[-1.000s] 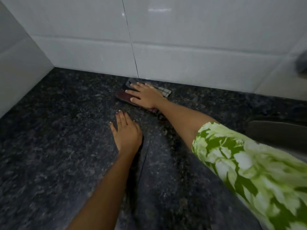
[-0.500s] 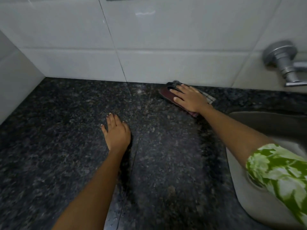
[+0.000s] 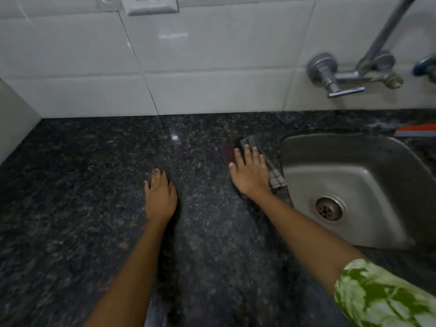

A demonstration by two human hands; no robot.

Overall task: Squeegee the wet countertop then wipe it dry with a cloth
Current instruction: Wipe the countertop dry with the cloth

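We see our right hand (image 3: 250,174) lying flat, fingers straight and slightly spread, pressing a cloth (image 3: 274,177) onto the dark speckled countertop (image 3: 94,185), just beside the left rim of the steel sink (image 3: 354,185); the cloth is checked grey and white along its right edge, with a dark maroon part showing by our fingertips, and its right edge reaches the sink rim. Our left hand (image 3: 161,197) rests palm down on the bare stone, well apart from the cloth, fingers straight and close together, holding nothing. The stone carries a small bright glint near the back wall; we cannot tell from this view whether it is wet or dry. At the far right, behind the sink, an orange and grey object (image 3: 416,130) lies on the counter, cut off by the frame edge, so we cannot tell what it is. On the white tiled wall (image 3: 212,67) sits a metal tap (image 3: 342,76) above the sink and a white socket plate (image 3: 151,4) at the top edge. A green and white patterned sleeve (image 3: 387,296) covers our right upper arm
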